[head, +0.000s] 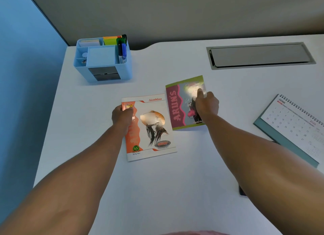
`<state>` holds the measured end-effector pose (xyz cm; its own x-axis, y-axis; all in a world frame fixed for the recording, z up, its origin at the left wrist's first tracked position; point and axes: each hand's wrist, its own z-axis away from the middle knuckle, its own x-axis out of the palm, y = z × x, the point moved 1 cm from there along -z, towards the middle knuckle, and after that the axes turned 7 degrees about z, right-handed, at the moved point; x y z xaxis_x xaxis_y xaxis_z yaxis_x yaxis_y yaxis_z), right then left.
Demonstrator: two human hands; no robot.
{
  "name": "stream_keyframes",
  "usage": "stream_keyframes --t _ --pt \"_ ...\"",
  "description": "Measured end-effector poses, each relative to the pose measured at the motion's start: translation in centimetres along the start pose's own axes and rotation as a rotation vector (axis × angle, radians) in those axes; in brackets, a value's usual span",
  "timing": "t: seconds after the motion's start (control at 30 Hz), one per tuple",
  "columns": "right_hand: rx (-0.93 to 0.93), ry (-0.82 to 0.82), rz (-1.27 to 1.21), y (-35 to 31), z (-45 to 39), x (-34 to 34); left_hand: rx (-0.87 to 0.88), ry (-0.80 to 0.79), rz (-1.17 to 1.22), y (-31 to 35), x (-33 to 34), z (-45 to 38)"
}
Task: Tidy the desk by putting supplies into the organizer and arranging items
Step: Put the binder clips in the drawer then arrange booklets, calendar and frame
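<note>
Two notebooks lie side by side on the white desk. My left hand [122, 116] grips the left edge of the orange-and-white notebook [154, 129]. My right hand [206, 104] holds the right side of the smaller pink-and-green notebook [177, 108], whose far edge looks slightly lifted. At the back left stands the blue organizer [103, 71], with markers [122, 49] and sticky notes [109, 40] in its compartments.
A desk calendar [296, 126] stands at the right edge. A grey cable hatch [259, 55] is set into the desk at the back right. A dark object [242, 191] peeks from under my right forearm. A blue partition [26, 77] borders the left side.
</note>
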<state>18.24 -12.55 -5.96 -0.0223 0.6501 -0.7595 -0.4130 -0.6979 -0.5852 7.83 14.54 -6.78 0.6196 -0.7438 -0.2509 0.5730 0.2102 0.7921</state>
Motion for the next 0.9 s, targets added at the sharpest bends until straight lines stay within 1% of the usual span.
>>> stream_keyframes --t 0.13,0.23,0.37,0.47,0.63,0.77,0.9 --pt "-0.009 0.094 -0.061 -0.1 0.4 0.3 0.009 -0.011 0.008 0.0 -0.5 -0.1" --pt "0.04 0.149 -0.12 -0.2 0.4 0.4 0.004 -0.033 0.028 0.0 -0.8 -0.2" --pt "0.076 0.108 -0.191 -0.6 0.7 1.1 -0.013 -0.067 0.052 -0.1 -1.2 -0.2" --pt "0.103 0.123 -0.19 -1.0 1.2 1.5 0.012 -0.039 0.032 -0.2 -1.5 -0.3" --pt "0.237 0.243 -0.231 -1.3 1.2 1.0 0.001 -0.017 0.048 -0.5 -2.2 -0.6" --pt "0.246 0.24 -0.214 -1.6 1.4 1.1 0.043 -0.008 0.02 -0.5 -2.6 -0.9" --pt "0.283 0.245 -0.237 -2.2 1.5 1.5 0.107 0.069 -0.075 -0.1 -3.2 -1.0"
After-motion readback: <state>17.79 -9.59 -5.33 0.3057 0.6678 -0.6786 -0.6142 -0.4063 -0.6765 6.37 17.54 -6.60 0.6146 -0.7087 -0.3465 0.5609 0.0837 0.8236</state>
